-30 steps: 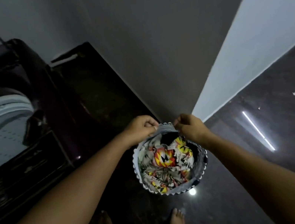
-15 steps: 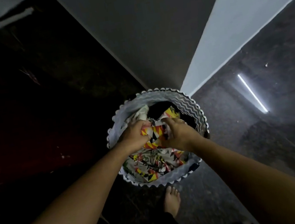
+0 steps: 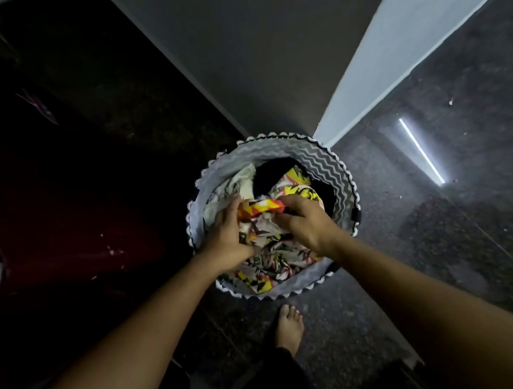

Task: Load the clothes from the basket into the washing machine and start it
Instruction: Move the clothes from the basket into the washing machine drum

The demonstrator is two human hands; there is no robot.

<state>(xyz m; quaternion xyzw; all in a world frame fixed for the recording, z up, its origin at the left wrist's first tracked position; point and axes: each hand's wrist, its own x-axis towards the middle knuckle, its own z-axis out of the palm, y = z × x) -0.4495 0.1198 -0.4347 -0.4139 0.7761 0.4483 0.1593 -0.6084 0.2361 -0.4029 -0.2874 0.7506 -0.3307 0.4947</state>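
Mid-frame, the left hand (image 3: pixel 227 240) and right hand (image 3: pixel 309 224) both grip the patterned cloth (image 3: pixel 264 227). It lies in the basket (image 3: pixel 327 162).

No legible txt, labels or nos.

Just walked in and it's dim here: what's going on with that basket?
A person stands over the round laundry basket on the floor, both hands inside it. The left hand and the right hand grip a bright patterned garment there. It is bunched between them but not yet lifted out.
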